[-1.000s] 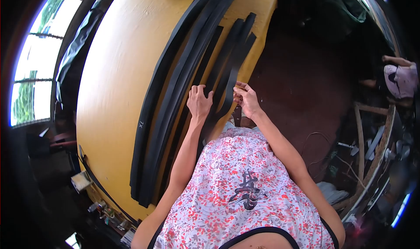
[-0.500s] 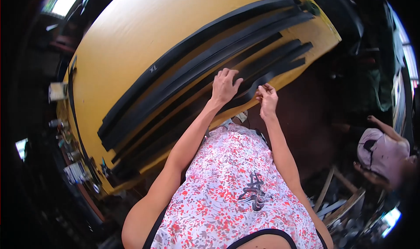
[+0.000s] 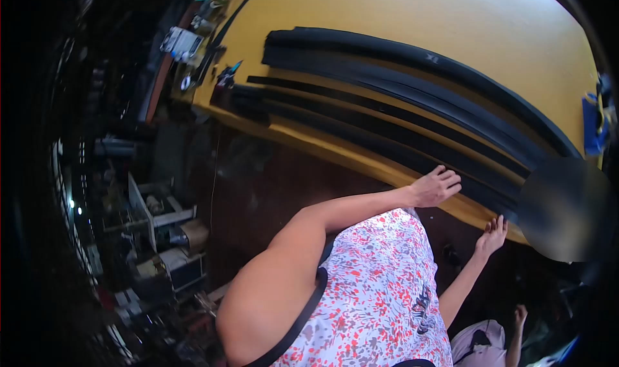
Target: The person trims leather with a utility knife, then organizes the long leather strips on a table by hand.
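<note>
Rests left hand (image 3: 437, 186), fingers relaxed flat, on nearest black strip (image 3: 348, 132) at 3 o'clock; right hand (image 3: 491, 235) spread, empty, at 4 o'clock. Best to press evenly, palm down.

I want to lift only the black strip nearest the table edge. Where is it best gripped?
Pinch its outer long edge just beside the left hand, coming from the near side of the table. The strip lies flat and thin, close beside the other strips, so only the side facing the bare yellow margin likely leaves room for fingertips.
</note>
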